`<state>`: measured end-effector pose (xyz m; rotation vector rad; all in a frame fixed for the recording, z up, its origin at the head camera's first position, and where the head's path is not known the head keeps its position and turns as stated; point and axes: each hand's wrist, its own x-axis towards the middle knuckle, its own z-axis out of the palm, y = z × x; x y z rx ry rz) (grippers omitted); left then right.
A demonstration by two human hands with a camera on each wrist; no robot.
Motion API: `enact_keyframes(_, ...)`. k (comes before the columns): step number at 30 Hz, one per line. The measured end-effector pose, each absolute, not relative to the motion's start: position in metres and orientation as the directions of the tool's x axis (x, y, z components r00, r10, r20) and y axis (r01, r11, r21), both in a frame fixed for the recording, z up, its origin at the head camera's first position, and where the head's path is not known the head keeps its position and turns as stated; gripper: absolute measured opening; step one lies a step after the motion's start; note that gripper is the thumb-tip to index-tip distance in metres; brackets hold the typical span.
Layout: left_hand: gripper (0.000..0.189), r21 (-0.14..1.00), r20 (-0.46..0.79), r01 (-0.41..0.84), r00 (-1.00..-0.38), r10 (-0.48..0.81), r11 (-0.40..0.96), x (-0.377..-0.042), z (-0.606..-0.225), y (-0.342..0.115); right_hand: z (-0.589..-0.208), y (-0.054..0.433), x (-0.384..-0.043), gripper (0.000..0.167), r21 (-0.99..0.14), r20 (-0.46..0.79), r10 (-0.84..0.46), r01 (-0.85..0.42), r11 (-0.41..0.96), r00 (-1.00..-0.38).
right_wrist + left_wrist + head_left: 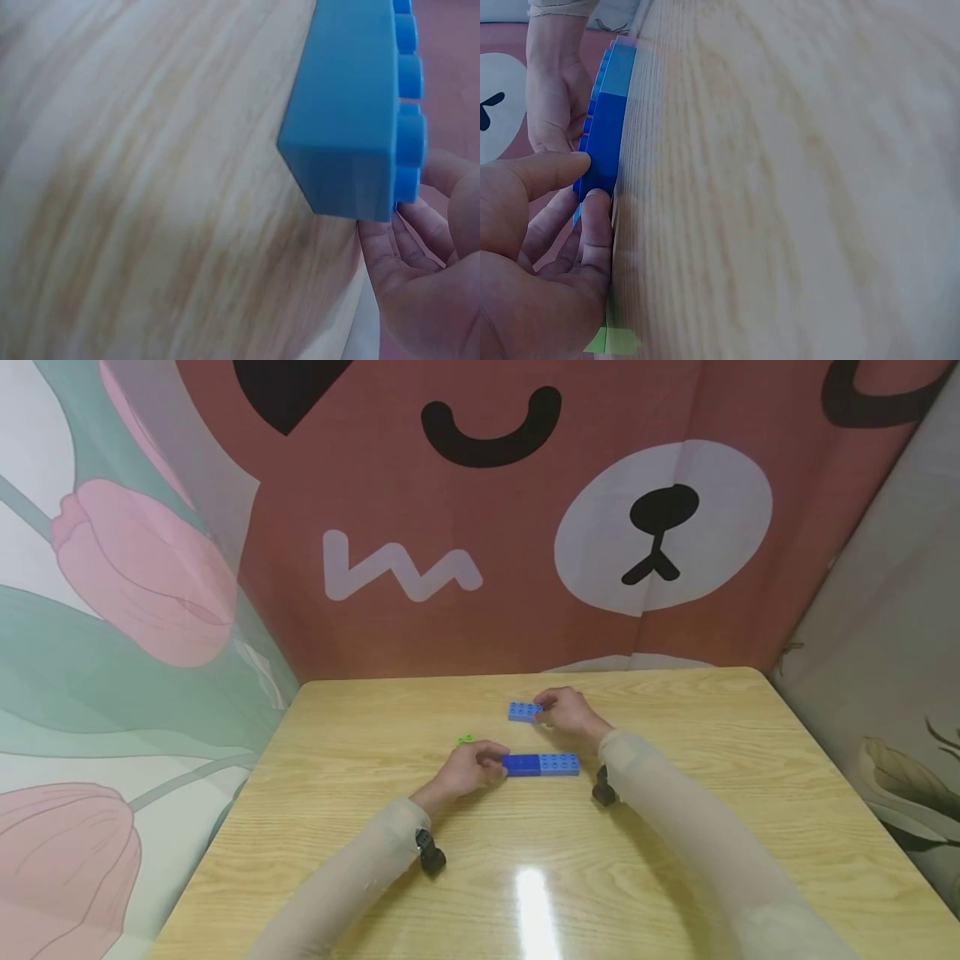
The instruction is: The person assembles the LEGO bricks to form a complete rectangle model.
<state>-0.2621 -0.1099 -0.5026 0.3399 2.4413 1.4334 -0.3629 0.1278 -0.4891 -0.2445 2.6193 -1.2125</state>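
On the table, a dark blue building brick [521, 765] and a lighter blue building brick [559, 764] lie end to end in a row. My left hand [467, 767] pinches the left end of the dark blue brick; in the left wrist view its thumb [559, 171] is on the studded side. Farther back, my right hand [572, 710] holds the right end of another blue building brick [522, 712] between thumb and fingers. The right wrist view shows the row's lighter brick [349, 97] up close, hiding what the right fingertips touch.
A small green brick [466, 739] sits just behind my left hand. The wooden table [360, 718] ends at a wall hanging [517, 635] with a printed bear. Patterned cloth hangs on both sides.
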Motion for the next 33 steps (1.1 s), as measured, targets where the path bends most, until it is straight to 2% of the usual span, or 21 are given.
enact_keyframes(18, 0.032, 0.873, -0.144, 0.039, -0.932, 0.334, 0.486, -0.261, -0.502, -0.109, -0.491, 0.13, -0.364, 0.03, -0.749, -0.182, -0.213, -0.004, 0.662, -0.96)
enact_keyframes(33, 0.031, 0.856, -0.137, 0.056, -0.934, 0.329, 0.514, -0.261, -0.501, -0.11, -0.481, 0.14, -0.351, 0.033, -0.799, -0.17, -0.255, -0.018, 0.601, -0.952)
